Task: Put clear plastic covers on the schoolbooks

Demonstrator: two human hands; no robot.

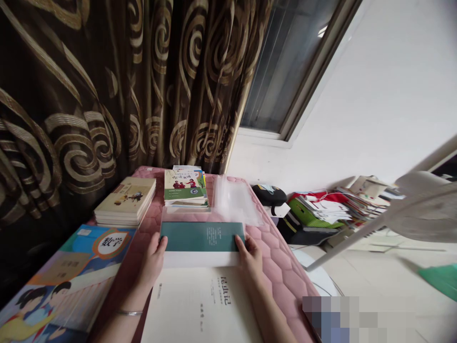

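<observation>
A book (189, 305) lies open in front of me on a pink quilted pad, its white title page with dark Chinese lettering nearest my body. Beyond that page is its cover flap (189, 237), a teal band with small print above a white strip. My left hand (154, 257) pinches the flap's left edge, thumb on top. On the opposite edge my right hand (250, 257) grips likewise. A clear plastic edge (185, 215) shows just past the flap; how far it wraps the cover I cannot tell.
Clear plastic sheets (235, 200) lie beyond the book. Left stand a stack of tan books (124, 202) and a colourful maths textbook (89, 267); more booklets (184, 188) sit at the back. On the right are a white fan (421, 205), piled papers (321, 209) and a black case (268, 194).
</observation>
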